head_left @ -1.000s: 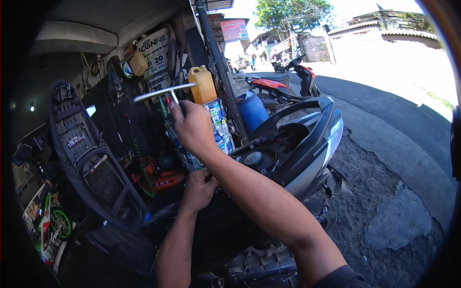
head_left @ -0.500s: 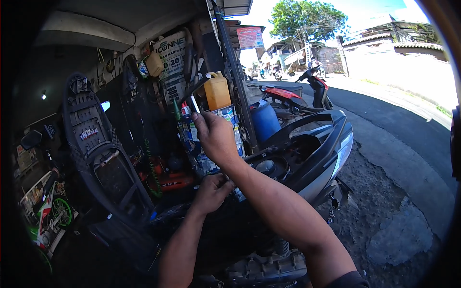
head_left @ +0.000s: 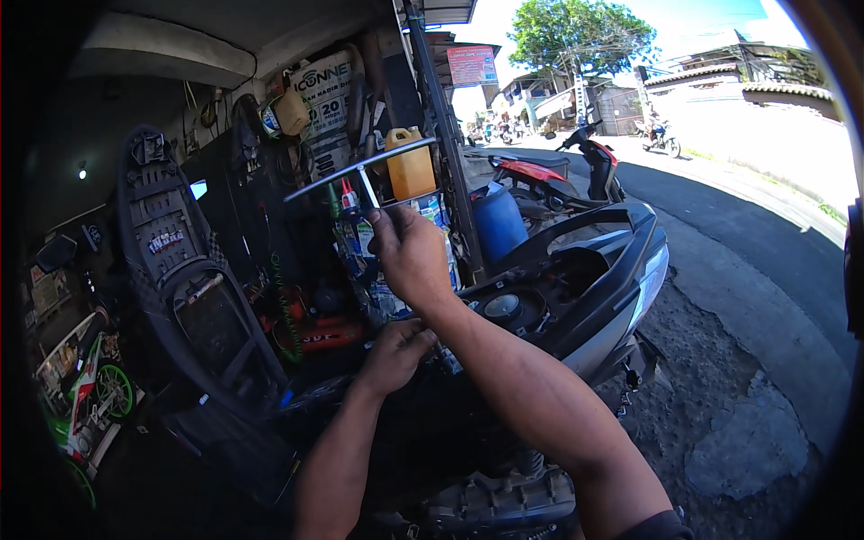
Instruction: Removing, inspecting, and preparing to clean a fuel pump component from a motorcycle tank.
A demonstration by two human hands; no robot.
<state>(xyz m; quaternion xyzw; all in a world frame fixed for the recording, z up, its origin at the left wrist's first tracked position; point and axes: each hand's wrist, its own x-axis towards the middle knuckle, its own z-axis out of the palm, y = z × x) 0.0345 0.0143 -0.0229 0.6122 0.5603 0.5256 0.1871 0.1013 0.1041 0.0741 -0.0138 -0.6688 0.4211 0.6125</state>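
Head camera: on the person's head, the left one of a side-by-side pair, looking out from behind and above both hands.
Facing: forward and downward along the forearms [head_left: 531, 396], with the right hand [head_left: 412, 256] near mid-frame and the left hand [head_left: 396, 357] just below it.
Nearness: forearms close to the lens, hands farther out, the tree [head_left: 580, 36] far beyond and right of the hands.
Fisheye breadth: wide, from dark workshop left of the hands to sunlit road [head_left: 720, 198] at their right.
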